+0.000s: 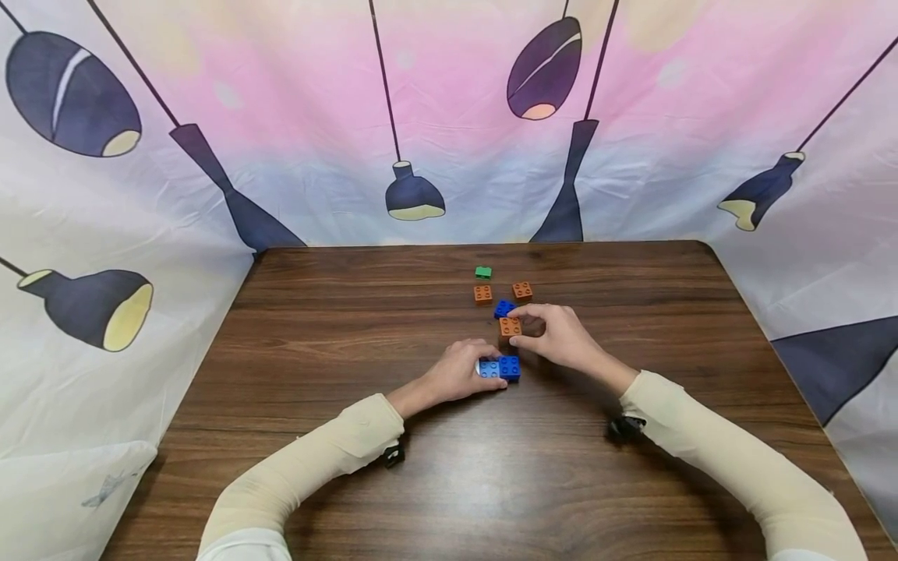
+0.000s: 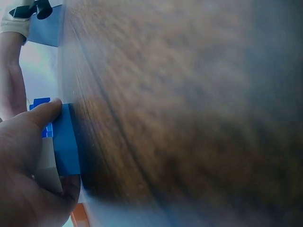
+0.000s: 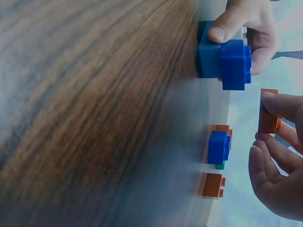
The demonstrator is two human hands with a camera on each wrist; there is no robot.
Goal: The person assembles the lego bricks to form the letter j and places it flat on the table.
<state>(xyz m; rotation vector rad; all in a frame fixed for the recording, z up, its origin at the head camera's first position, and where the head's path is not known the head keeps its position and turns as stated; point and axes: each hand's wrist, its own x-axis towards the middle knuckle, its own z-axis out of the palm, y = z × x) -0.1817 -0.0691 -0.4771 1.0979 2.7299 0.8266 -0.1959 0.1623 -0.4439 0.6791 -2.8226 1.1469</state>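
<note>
My left hand grips a small stack of toy building bricks, thumb and fingers on opposite sides. The stack has a teal brick at the bottom on the table. A dark blue brick sits on one end of it, with a pale brick beside it, partly covered by the hand. My right hand pinches an orange brick between thumb and fingertips. That orange brick is held above the table, just beyond the stack, with its studs showing.
Beyond the hands, a loose blue brick lies near the right fingertips. Two orange bricks, one to the left and one to the right, rest farther back. A green brick is farthest, toward the back edge of the wooden table.
</note>
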